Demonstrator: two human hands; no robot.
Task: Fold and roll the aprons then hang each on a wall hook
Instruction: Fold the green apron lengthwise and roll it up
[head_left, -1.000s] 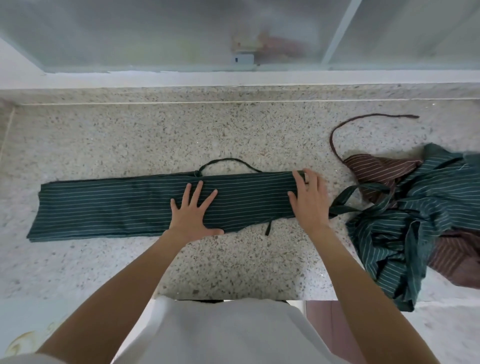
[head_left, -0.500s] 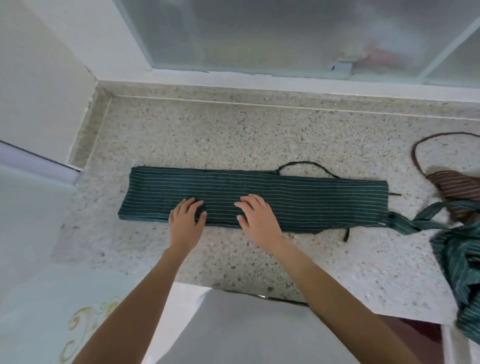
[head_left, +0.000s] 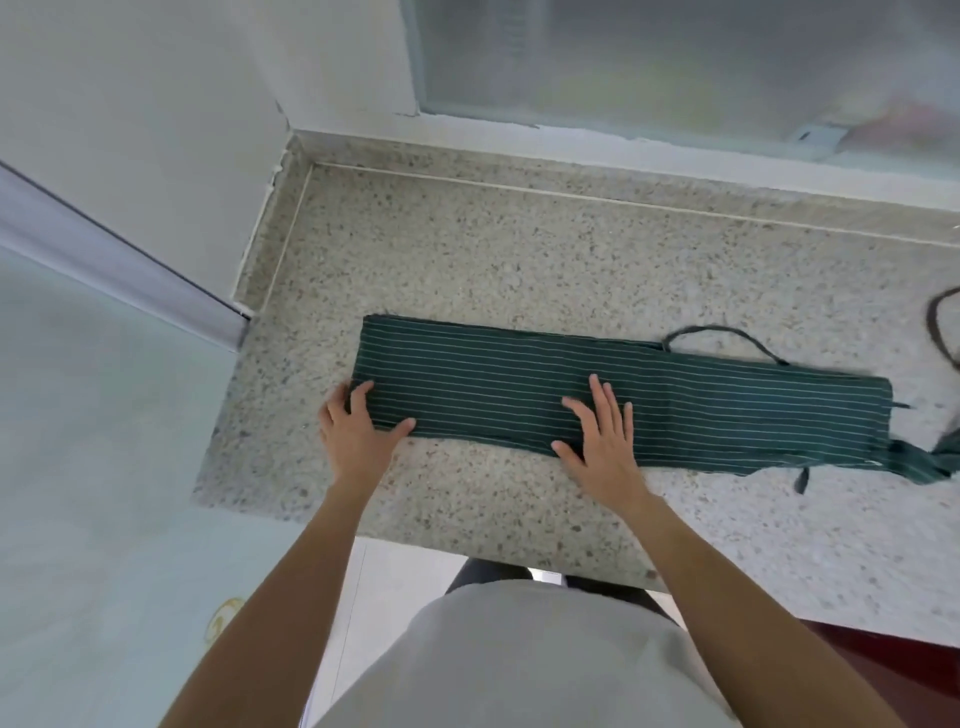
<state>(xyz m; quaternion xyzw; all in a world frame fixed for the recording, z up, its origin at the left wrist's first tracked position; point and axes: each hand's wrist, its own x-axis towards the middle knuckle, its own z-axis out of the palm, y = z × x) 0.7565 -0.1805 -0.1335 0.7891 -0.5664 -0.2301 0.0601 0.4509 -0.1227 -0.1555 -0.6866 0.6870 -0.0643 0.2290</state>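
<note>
A person's left hand (head_left: 358, 431) and right hand (head_left: 602, 441), fingers lying flat, are pressing a green striped apron (head_left: 613, 402) folded lengthwise on the bench (head_left: 519, 260); rolling and hanging are pending

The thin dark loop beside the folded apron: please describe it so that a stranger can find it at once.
On the speckled stone counter under the frosted window lies a long folded green striped apron. Along its far edge, toward its right end, a thin dark strap loop arches out onto the stone. Unlike the flat knotted ties at the right end, it forms a closed, narrow arch.
</note>
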